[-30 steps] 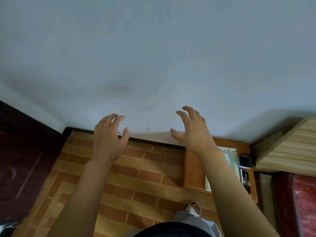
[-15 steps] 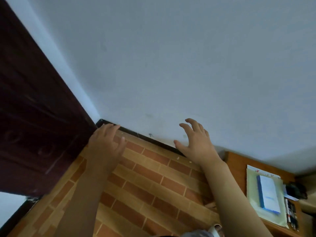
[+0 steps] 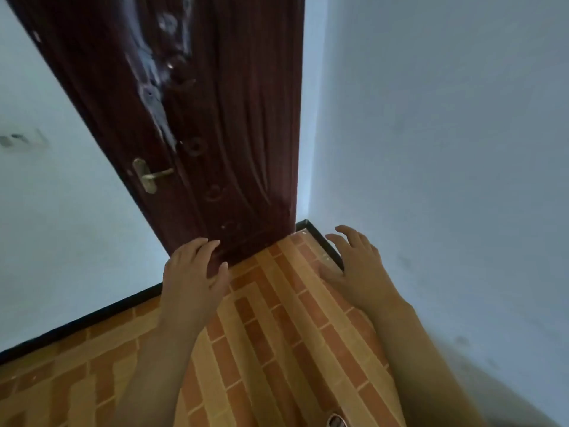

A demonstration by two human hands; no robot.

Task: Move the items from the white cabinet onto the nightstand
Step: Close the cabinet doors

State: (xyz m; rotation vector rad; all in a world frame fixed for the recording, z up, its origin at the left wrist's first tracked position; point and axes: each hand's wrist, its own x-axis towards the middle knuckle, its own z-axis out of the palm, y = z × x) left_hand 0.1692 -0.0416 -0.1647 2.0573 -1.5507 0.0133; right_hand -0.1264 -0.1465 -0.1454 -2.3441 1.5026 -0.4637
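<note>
nightstand gone from view; dark door (image 3: 197, 124) fronts both empty hands.

Your view swung left since 1.0 s ago: dark red door (image 3: 197, 124), then only sliver at left edge, now fills upper centre, brass handle (image 3: 151, 177) on it newly visible. Wooden nightstand with papers, seen right of door earlier, gone from frame; so is bed corner. Your left hand (image 3: 192, 278) now overlaps door's bottom edge. Your right hand (image 3: 358, 268) now right of door, over black skirting (image 3: 323, 241), fingers less curled.
</note>
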